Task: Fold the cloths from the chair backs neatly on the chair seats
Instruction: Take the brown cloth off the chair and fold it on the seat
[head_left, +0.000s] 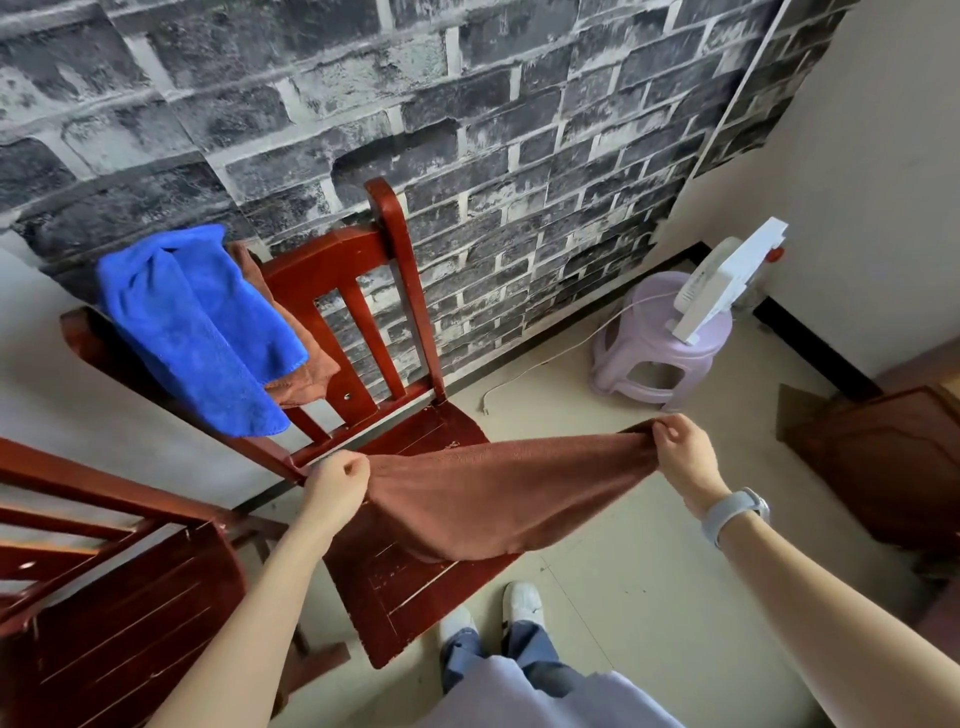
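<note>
Brown cloth (498, 499): soft pile microfibre, rust-brown, held stretched over the chair seat (415, 587). Left hand (335, 480) pinches one top corner, fingers curled tight round it; right hand (680, 457) pinches the opposite corner at 3 o'clock from the left, likewise closed on the fabric. Upper edge taut between them; body sags in a shallow belly, its lowest fold appearing to touch or nearly touch the seat.

Handling note: judged step is the lay-down before the first fold. Advised: keep the top edge level and taut, lower the hanging edge onto the seat first, then bring the held corners over to meet it, squaring edges to the seat slats.

Blue cloth (192, 327): bright plush microfibre, draped over the chair back's top rail at 10 o'clock from the hands, hanging in loose creases.

Second brown cloth (306, 376): under the blue one, only an edge showing.

Chair back (358, 291): red-lacquered wood, vertical slats, glossy; seat planked, finish chipped.

Second chair (114, 597): same make, at 8 o'clock.

Lilac stool (660, 358): moulded plastic, round, at 2 o'clock, bearing a white fan (727, 280).
</note>
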